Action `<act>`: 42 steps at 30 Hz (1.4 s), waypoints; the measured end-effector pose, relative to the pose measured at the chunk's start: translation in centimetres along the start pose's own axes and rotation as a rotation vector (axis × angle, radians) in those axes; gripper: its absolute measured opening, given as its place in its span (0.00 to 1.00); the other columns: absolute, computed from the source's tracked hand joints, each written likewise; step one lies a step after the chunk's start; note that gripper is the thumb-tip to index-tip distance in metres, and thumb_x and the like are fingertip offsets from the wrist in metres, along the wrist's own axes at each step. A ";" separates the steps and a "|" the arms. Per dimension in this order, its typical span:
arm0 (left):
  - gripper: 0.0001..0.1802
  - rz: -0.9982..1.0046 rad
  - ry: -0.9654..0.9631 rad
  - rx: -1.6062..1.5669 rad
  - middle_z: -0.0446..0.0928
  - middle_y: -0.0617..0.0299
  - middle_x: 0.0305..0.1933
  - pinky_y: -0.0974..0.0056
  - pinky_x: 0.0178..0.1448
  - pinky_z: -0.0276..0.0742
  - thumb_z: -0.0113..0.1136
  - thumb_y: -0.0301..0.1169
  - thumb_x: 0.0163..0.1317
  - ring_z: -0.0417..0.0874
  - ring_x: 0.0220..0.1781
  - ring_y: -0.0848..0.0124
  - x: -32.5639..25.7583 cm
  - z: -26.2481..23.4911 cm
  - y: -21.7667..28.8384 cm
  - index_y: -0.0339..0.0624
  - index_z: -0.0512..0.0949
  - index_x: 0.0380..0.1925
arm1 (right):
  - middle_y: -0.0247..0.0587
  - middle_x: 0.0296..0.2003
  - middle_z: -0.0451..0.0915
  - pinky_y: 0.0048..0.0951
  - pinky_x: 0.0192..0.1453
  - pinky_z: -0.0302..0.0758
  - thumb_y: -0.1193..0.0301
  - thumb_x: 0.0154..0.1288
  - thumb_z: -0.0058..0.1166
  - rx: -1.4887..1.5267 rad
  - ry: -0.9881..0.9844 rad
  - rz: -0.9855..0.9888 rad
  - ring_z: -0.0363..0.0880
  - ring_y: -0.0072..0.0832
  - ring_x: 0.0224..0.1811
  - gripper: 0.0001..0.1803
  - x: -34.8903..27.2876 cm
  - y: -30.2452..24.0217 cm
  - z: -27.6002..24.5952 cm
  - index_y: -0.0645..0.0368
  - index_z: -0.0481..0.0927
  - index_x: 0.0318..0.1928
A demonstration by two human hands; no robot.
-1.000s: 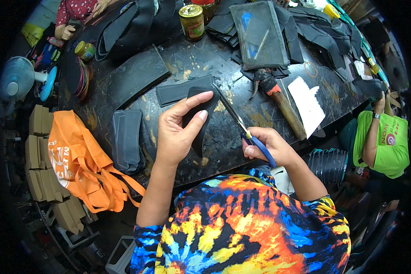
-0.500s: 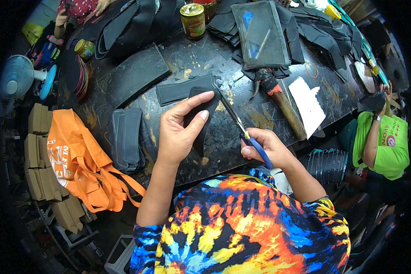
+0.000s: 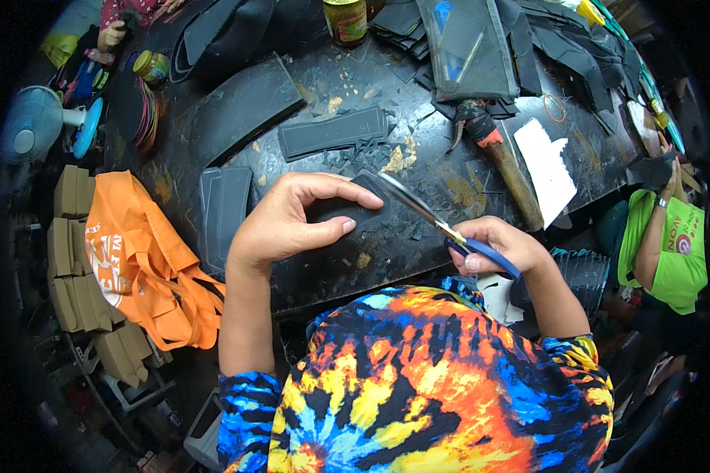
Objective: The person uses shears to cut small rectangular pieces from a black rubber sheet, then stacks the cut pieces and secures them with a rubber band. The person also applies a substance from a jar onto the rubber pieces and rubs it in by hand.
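Note:
Between the thumb and fingers of my left hand (image 3: 292, 217) is a black sheet piece (image 3: 363, 217), pinched over the near part of the table. My right hand (image 3: 493, 244) grips blue-handled scissors (image 3: 426, 211); their blades point up and left, with the tips at the piece's upper edge. Just beyond lies a flat black strip with a pale outline (image 3: 333, 132), small dark offcuts (image 3: 359, 156) scattered beside it. Left of my left hand rests a stack of cut black pieces (image 3: 226, 209), partly hidden by that hand.
A hammer (image 3: 505, 169) and torn white sheet (image 3: 546, 169) lie to the right. Behind are a mesh pouch (image 3: 473, 55), a jar (image 3: 345, 22) and a thick black slab (image 3: 248, 110). An orange bag (image 3: 146, 260) hangs left. A person in green (image 3: 670, 244) works at right.
Both hands have come nearer my body and apart, the left going left and the right going right. The black piece has dropped lower and tilted. My view has shifted slightly.

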State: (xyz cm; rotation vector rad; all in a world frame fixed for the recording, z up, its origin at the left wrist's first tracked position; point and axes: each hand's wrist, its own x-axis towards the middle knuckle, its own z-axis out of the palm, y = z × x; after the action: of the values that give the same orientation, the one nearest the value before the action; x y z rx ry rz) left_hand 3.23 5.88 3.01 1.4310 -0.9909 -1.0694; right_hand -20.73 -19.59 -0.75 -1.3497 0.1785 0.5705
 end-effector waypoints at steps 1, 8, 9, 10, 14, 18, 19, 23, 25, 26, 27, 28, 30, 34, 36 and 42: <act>0.19 0.012 -0.043 -0.009 0.88 0.56 0.49 0.65 0.63 0.76 0.70 0.26 0.55 0.86 0.52 0.69 0.0 -0.2 0.0 0.35 0.88 0.48 | 0.28 0.31 0.76 0.23 0.39 0.70 0.53 0.65 0.71 -0.021 -0.031 -0.004 0.72 0.16 0.35 0.23 0.1 -0.1 -0.2 0.61 0.78 0.38; 0.20 -0.008 -0.219 0.057 0.88 0.53 0.49 0.62 0.63 0.76 0.69 0.32 0.55 0.87 0.53 0.64 0.4 -0.8 0.4 0.35 0.88 0.48 | 0.23 0.25 0.70 0.24 0.32 0.63 0.56 0.68 0.70 -0.187 -0.049 0.004 0.65 0.13 0.30 0.21 0.3 -1.5 -0.4 0.59 0.78 0.32; 0.20 -0.012 -0.218 0.054 0.88 0.53 0.49 0.62 0.63 0.76 0.69 0.32 0.55 0.87 0.53 0.64 0.5 -0.8 0.4 0.35 0.88 0.48 | 0.23 0.24 0.69 0.24 0.31 0.62 0.56 0.68 0.70 -0.202 -0.040 0.003 0.65 0.13 0.30 0.21 0.3 -1.6 -0.4 0.59 0.78 0.31; 0.20 -0.020 -0.219 0.050 0.88 0.53 0.49 0.62 0.63 0.76 0.69 0.32 0.56 0.87 0.53 0.64 0.5 -0.9 0.4 0.35 0.88 0.48 | 0.23 0.24 0.69 0.24 0.31 0.62 0.56 0.68 0.70 -0.216 -0.031 0.002 0.65 0.13 0.29 0.22 0.4 -1.6 -0.4 0.60 0.77 0.31; 0.20 -0.022 -0.224 0.037 0.88 0.53 0.49 0.62 0.63 0.76 0.70 0.34 0.56 0.87 0.52 0.64 0.7 -0.8 0.3 0.35 0.88 0.48 | 0.23 0.23 0.68 0.26 0.29 0.61 0.55 0.68 0.70 -0.304 -0.015 -0.055 0.64 0.13 0.28 0.23 0.6 -1.4 -0.5 0.60 0.76 0.30; 0.20 -0.050 -0.221 0.023 0.88 0.53 0.49 0.62 0.63 0.76 0.70 0.35 0.58 0.87 0.53 0.64 0.7 -0.8 0.3 0.35 0.88 0.48 | 0.25 0.22 0.67 0.26 0.28 0.60 0.57 0.67 0.71 -0.371 0.015 -0.064 0.64 0.13 0.27 0.23 0.5 -1.2 -0.6 0.60 0.76 0.28; 0.20 -0.047 -0.228 0.033 0.88 0.53 0.49 0.62 0.64 0.76 0.70 0.35 0.58 0.87 0.53 0.64 0.8 -0.9 0.2 0.35 0.88 0.48 | 0.25 0.21 0.67 0.26 0.27 0.60 0.57 0.67 0.72 -0.390 0.022 -0.064 0.64 0.13 0.26 0.22 0.6 -1.1 -0.7 0.60 0.76 0.28; 0.21 0.002 -0.236 0.049 0.87 0.52 0.52 0.61 0.66 0.75 0.69 0.35 0.59 0.86 0.56 0.63 0.5 -1.0 -0.6 0.34 0.87 0.50 | 0.24 0.21 0.66 0.25 0.27 0.59 0.62 0.65 0.74 -0.435 0.066 -0.132 0.62 0.12 0.26 0.21 0.8 -0.9 -0.5 0.60 0.75 0.27; 0.21 0.026 -0.211 -0.003 0.86 0.52 0.54 0.60 0.68 0.73 0.65 0.32 0.63 0.83 0.60 0.63 -0.2 -0.8 -1.1 0.34 0.86 0.53 | 0.23 0.22 0.66 0.24 0.27 0.59 0.65 0.64 0.75 -0.394 0.066 -0.051 0.62 0.12 0.27 0.20 1.0 -0.7 -0.3 0.59 0.75 0.27; 0.21 0.019 -0.173 -0.040 0.86 0.51 0.54 0.60 0.68 0.73 0.63 0.31 0.63 0.83 0.61 0.63 -0.8 -0.4 -1.3 0.34 0.85 0.54 | 0.22 0.22 0.66 0.24 0.28 0.59 0.65 0.63 0.75 -0.337 0.074 -0.008 0.62 0.12 0.27 0.19 1.0 -0.6 -0.2 0.60 0.76 0.28; 0.21 0.034 -0.137 -0.076 0.85 0.51 0.55 0.60 0.68 0.73 0.62 0.30 0.64 0.82 0.62 0.64 -1.5 -0.2 -1.5 0.34 0.85 0.55 | 0.21 0.23 0.66 0.24 0.28 0.59 0.66 0.63 0.75 -0.309 0.097 0.038 0.62 0.11 0.27 0.18 1.1 -0.5 -0.2 0.60 0.76 0.28; 0.23 0.088 -0.096 -0.011 0.83 0.52 0.59 0.60 0.69 0.73 0.61 0.27 0.64 0.81 0.62 0.65 -2.3 -0.2 -1.5 0.33 0.82 0.60 | 0.21 0.23 0.67 0.23 0.28 0.60 0.67 0.63 0.75 -0.272 0.129 0.038 0.63 0.11 0.27 0.17 1.1 -0.3 -0.1 0.60 0.77 0.29; 0.25 0.097 0.173 -0.144 0.80 0.53 0.63 0.60 0.72 0.71 0.61 0.24 0.65 0.79 0.65 0.66 -4.4 -0.1 -1.3 0.32 0.79 0.63 | 0.25 0.24 0.74 0.21 0.31 0.68 0.65 0.64 0.73 -0.075 0.189 0.039 0.72 0.13 0.27 0.16 1.2 -0.1 -0.1 0.60 0.77 0.32; 0.26 0.083 0.640 -0.120 0.78 0.57 0.64 0.66 0.67 0.77 0.59 0.15 0.66 0.79 0.64 0.72 -7.4 -3.1 -0.4 0.30 0.74 0.65 | 0.32 0.26 0.80 0.23 0.34 0.77 0.63 0.69 0.67 -0.031 0.289 -0.035 0.79 0.19 0.28 0.14 1.9 0.2 -0.5 0.59 0.79 0.35; 0.27 0.029 0.665 -0.102 0.78 0.57 0.63 0.65 0.66 0.78 0.59 0.15 0.65 0.79 0.63 0.72 -8.8 -4.9 -0.3 0.31 0.74 0.66 | 0.33 0.26 0.80 0.22 0.34 0.77 0.62 0.70 0.66 -0.038 0.298 -0.068 0.79 0.19 0.28 0.14 2.3 0.3 -0.7 0.60 0.78 0.35; 0.32 -0.051 0.930 0.947 0.74 0.50 0.68 0.53 0.72 0.71 0.64 0.19 0.60 0.76 0.68 0.57 -8.0 -7.1 -3.6 0.42 0.75 0.67 | 0.35 0.25 0.79 0.22 0.31 0.76 0.49 0.66 0.67 -0.011 0.382 -0.078 0.79 0.21 0.26 0.25 2.3 0.8 -0.3 0.60 0.78 0.34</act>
State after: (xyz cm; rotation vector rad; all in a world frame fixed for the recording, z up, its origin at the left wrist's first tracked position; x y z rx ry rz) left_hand 8.17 15.75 0.65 2.3756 -0.7437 0.2002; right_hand -19.05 -19.16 -2.54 -1.4607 0.4317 0.2439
